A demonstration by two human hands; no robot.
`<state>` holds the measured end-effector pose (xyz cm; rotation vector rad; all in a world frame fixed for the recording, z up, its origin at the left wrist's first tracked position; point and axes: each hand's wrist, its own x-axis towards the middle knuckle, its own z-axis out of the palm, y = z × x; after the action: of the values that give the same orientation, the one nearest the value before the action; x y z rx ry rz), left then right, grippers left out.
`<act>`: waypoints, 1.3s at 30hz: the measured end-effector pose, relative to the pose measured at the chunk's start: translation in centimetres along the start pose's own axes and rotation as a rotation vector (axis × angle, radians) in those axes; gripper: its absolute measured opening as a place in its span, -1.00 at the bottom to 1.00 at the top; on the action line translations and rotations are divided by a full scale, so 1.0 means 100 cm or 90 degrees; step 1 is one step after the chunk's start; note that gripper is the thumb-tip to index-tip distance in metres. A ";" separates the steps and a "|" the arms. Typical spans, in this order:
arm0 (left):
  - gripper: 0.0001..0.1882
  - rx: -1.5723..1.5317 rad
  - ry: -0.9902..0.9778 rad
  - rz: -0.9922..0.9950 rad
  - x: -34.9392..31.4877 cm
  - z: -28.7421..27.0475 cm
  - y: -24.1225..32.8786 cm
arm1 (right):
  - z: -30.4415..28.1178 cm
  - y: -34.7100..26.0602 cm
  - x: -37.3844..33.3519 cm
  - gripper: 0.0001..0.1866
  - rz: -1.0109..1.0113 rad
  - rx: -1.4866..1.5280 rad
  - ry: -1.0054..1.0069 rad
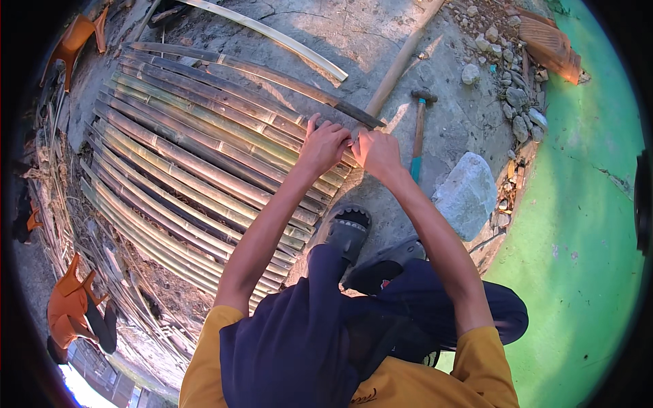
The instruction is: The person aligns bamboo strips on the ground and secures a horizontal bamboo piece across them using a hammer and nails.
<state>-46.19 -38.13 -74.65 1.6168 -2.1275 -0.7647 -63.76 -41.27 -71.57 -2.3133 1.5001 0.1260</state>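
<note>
left fingers (pixel 338 134) curl just beside right fingers (pixel 362 141), by bamboo slats (pixel 216 145)

I see rough grey ground (pixel 364 42) stretching beneath the fingers (pixel 333 134), with a row of split bamboo slats (pixel 219 146) spread over it to their left and a loose pale strip (pixel 272 32) farther beyond. Just past the fingers I have a wooden pole (pixel 405 58); to their right lie a hammer (pixel 419 129), a big whitish stone (pixel 468 194) and, well apart, scattered rubble (pixel 515 98).
</note>
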 end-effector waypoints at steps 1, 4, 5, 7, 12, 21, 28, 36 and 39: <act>-0.91 -0.002 0.001 0.004 0.001 0.002 0.000 | 0.003 -0.001 0.002 -0.73 0.003 -0.003 0.002; -0.90 0.005 0.017 0.011 0.000 0.005 -0.004 | 0.004 0.005 0.018 -0.73 -0.053 -0.064 -0.095; -0.89 -0.005 0.025 0.008 0.002 0.006 -0.007 | 0.001 0.010 0.025 -0.72 -0.083 -0.061 -0.123; -0.89 -0.015 0.031 -0.004 -0.003 0.007 -0.010 | -0.004 0.014 0.035 -0.72 -0.118 -0.055 -0.158; -0.86 0.033 0.019 0.024 0.000 0.007 -0.007 | -0.010 0.020 0.034 -0.71 -0.168 -0.001 -0.185; -0.87 0.047 0.031 0.030 -0.002 0.007 -0.006 | -0.003 0.022 0.031 -0.77 -0.215 0.004 -0.142; -0.85 0.050 -0.018 -0.078 0.005 0.012 -0.003 | -0.005 0.020 0.024 -0.79 -0.116 0.100 -0.115; -0.61 -0.014 -0.314 -0.278 0.055 -0.007 0.019 | -0.014 0.010 0.009 -0.77 0.079 0.104 -0.107; -0.61 -0.018 -0.314 -0.295 0.059 -0.004 0.016 | -0.025 0.007 0.015 -0.79 0.072 0.081 -0.146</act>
<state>-48.77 -43.53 -73.57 2.1091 -2.0331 -1.4607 -64.04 -43.68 -69.84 -2.0384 1.4757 0.3068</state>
